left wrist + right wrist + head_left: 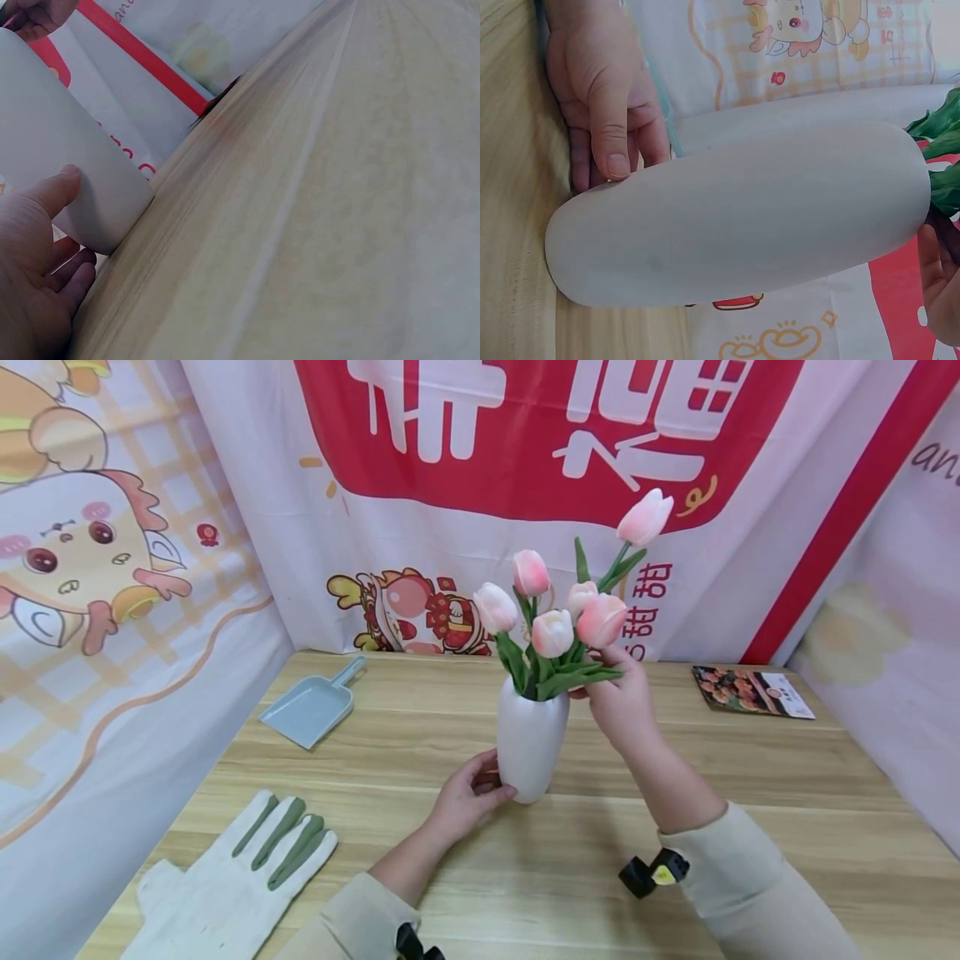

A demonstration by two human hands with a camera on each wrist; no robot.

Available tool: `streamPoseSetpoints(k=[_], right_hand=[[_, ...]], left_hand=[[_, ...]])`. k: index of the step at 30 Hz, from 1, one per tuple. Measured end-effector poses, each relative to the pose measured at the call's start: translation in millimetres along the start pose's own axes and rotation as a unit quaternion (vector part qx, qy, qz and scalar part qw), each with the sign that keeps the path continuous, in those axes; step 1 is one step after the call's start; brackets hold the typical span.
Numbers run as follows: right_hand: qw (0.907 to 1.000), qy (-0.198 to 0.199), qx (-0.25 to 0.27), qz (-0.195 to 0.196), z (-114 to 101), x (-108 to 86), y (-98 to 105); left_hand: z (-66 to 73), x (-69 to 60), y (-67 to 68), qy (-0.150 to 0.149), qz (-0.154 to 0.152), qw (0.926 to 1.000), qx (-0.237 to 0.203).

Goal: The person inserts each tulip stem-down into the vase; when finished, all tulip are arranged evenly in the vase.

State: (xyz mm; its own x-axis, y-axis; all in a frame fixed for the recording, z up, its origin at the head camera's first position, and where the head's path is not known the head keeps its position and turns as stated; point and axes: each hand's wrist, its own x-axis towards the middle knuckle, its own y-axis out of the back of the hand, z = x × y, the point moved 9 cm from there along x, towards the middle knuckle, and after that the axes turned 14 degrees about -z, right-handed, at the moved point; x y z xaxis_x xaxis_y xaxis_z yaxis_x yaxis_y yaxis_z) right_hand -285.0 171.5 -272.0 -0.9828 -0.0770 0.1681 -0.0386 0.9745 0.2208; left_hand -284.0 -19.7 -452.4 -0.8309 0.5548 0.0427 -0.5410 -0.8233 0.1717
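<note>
A white vase (531,739) stands on the wooden table with several pink-and-white tulips (552,633) and green leaves in it. Low on its left side, my left hand (467,797) grips the vase, thumb in front and fingers around the side. My right hand (624,697) is at the vase's right rim, fingers curled among the stems and pinching a tulip; leaves and blooms partly hide the fingertips. One tulip (647,517) rises above the others and leans right. The right wrist view shows the vase (742,217) large, with the left thumb (613,150) against it.
A light blue dustpan (311,702) lies at the back left of the table. White-and-green gloves (225,881) rest at the front left. A flower-printed card or packet (750,692) lies at the back right. Printed cloth (247,527) hangs behind and beside the table.
</note>
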Motion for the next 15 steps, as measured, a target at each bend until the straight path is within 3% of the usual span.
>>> streamPoseSetpoints(k=[5,15], right_hand=[[0.9999,-0.015,-0.002,-0.004,0.7,1.7,-0.1],[0.9934,-0.037,-0.088,-0.062,13.3,2.1,-3.4]], left_hand=[[-0.5,1.2,-0.4,-0.001,-0.001,1.0000,0.002],[-2.1,1.2,-1.9,-0.004,-0.011,0.9997,0.020]])
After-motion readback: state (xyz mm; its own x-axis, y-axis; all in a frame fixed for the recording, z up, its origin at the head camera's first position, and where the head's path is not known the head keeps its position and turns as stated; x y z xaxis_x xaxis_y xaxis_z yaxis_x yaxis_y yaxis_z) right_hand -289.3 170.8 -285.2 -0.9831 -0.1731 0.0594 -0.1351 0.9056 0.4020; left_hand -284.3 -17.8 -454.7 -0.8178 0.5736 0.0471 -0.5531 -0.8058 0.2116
